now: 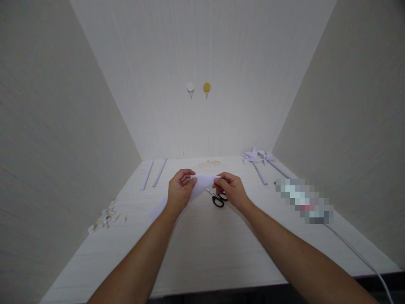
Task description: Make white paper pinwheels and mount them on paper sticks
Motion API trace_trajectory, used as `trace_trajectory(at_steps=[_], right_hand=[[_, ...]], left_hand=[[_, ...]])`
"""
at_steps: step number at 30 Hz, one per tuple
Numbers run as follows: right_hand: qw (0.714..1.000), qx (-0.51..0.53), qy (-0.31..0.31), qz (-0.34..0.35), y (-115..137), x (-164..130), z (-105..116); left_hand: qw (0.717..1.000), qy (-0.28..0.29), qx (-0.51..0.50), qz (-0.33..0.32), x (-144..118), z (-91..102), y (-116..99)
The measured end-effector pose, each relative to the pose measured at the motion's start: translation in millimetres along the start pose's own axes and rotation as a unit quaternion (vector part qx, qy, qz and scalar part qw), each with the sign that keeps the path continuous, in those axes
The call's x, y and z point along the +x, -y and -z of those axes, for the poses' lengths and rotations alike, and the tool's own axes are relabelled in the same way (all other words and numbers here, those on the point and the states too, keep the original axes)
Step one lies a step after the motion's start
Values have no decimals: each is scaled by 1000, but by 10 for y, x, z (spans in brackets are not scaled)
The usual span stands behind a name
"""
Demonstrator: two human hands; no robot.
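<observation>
A sheet of white paper [202, 182] is held up between my two hands, its top edge level and its lower part slanting down to the left behind my left wrist. My left hand [182, 189] pinches the paper's left top corner between thumb and fingers. At the right corner, the fingertips of my right hand [230, 188] close on the paper too. Just below and behind my right hand lie black-handled scissors [218, 201] on the white table [202, 253], partly covered by that hand.
Two paper tubes [160, 172] lie at the back left. Paper pinwheels [253, 155] on paper sticks rest at the back right. Small scraps [107, 217] are heaped at the left edge. A blurred-out object [303, 200] with a white cord [354, 249] lies right. Two hooks [206, 87] hang on the wall.
</observation>
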State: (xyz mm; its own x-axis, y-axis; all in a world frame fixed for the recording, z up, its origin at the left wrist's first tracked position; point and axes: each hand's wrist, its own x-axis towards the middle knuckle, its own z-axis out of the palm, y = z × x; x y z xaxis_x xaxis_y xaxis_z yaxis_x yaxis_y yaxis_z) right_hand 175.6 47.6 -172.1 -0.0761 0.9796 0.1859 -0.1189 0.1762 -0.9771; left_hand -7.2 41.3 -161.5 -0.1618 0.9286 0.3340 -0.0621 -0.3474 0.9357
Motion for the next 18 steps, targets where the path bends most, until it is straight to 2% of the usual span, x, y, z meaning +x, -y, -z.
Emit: trace_trajectory(at_steps=[12,14,18], right_hand=[[998,-53,16,34,-41,-35,8],[998,-55,13,36,-33,-34,13],[998,-49,2,41,-20,-12,37]], left_hand=[[999,-8,-12,38,39,79,48],[999,7,-8,51,47,93,57],[994,70,25,83,55,98,66]])
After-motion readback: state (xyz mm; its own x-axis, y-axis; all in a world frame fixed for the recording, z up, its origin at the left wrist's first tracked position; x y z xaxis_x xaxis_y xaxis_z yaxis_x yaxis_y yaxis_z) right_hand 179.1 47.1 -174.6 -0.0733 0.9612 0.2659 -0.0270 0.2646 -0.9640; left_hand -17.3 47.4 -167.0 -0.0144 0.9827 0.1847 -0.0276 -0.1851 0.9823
